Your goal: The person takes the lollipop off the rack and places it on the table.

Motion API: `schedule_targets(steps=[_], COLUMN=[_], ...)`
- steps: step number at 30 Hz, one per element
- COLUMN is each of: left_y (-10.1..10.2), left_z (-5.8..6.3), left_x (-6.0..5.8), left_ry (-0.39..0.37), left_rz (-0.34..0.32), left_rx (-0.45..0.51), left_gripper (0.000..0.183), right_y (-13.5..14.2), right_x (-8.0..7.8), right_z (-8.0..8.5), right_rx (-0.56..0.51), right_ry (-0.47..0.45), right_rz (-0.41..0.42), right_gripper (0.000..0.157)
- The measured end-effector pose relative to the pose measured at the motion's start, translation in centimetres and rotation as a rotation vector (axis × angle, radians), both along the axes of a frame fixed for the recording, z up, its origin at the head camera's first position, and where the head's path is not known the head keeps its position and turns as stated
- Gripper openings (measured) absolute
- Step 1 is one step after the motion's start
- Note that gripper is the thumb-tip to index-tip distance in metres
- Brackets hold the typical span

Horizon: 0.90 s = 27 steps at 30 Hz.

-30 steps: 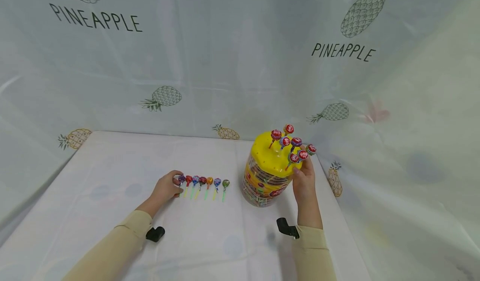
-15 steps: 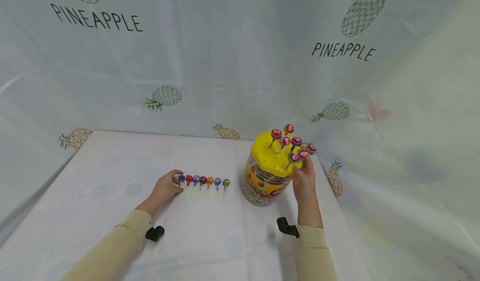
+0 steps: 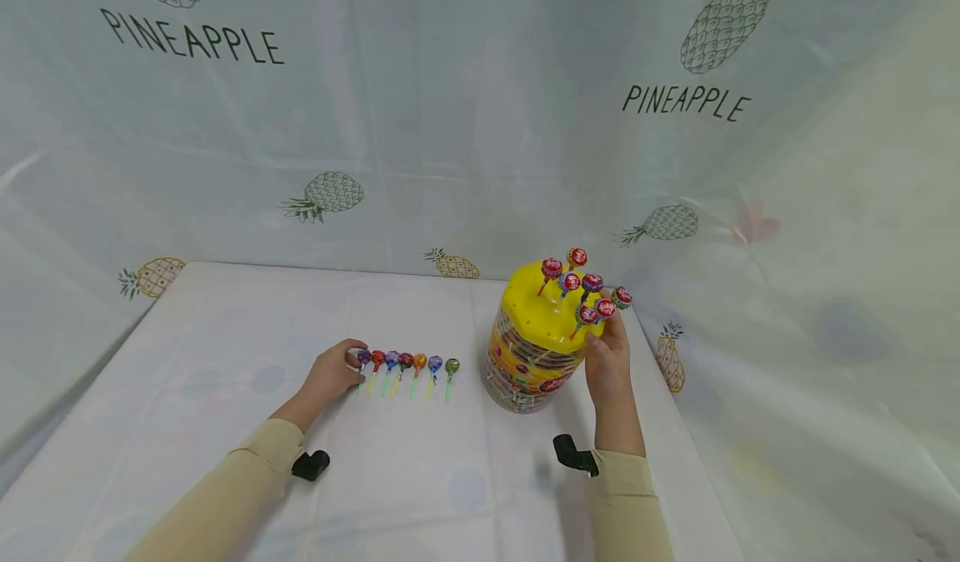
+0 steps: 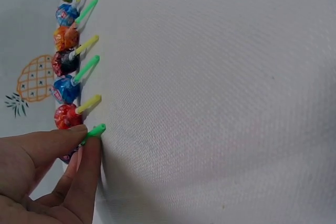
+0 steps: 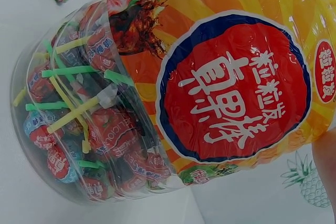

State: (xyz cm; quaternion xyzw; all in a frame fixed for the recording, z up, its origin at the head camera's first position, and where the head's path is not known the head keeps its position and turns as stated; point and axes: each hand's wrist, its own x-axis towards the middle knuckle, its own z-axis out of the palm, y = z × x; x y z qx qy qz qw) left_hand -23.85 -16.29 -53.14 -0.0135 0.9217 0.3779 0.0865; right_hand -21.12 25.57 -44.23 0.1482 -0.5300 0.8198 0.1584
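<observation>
Head view: neither hand had visibly shifted, suggesting a pause, the right hand (image 3: 609,362) gripping the yellow-lidded plastic jar (image 3: 525,360) near the white surface's (image 3: 412,479) far right corner. Left wrist view: the left hand (image 4: 50,174) pinched the green-sticked, purple-wrapped round lollipop (image 4: 96,130) nearest the left edge. Right wrist view: the grip was mostly out of frame.

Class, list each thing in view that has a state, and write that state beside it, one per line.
Left hand: pinching the purple lollipop by its stick
Right hand: holding the jar near its lid
Jar: standing, lollipops inside
Lid: on the jar
Purple lollipop: wrapped, at the row's end
Six other row lollipops: wrapped, lying side by side
Lollipops on the lid: wrapped, heads up
Printed sheet: hanging, creased
</observation>
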Motion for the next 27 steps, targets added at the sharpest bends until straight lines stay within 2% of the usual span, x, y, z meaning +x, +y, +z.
schedule_targets(steps=[13,19,22,27], left_y=[-0.3,-0.8,-0.6,1.1], left_z=[-0.2,0.1,1.1,4.5], left_x=[-0.1,-0.1,-0.2,-0.7], left_ry=[-0.023,-0.001,0.021,0.06], left_rz=[0.018,0.027,0.037,0.01], left_rx=[0.006,0.018,0.072,0.188], left_gripper=[0.059,0.06,0.06,0.06], right_y=[0.0,0.0,0.0,0.0], right_x=[0.0,0.0,0.1,0.1], right_z=[0.0,0.0,0.0,0.0], right_rx=[-0.001,0.002,0.014,0.022], right_ry=[0.01,-0.006,-0.003,0.001], right_rz=[0.005,-0.004,-0.004,-0.007], right_gripper=[0.06,0.061,0.061,0.061])
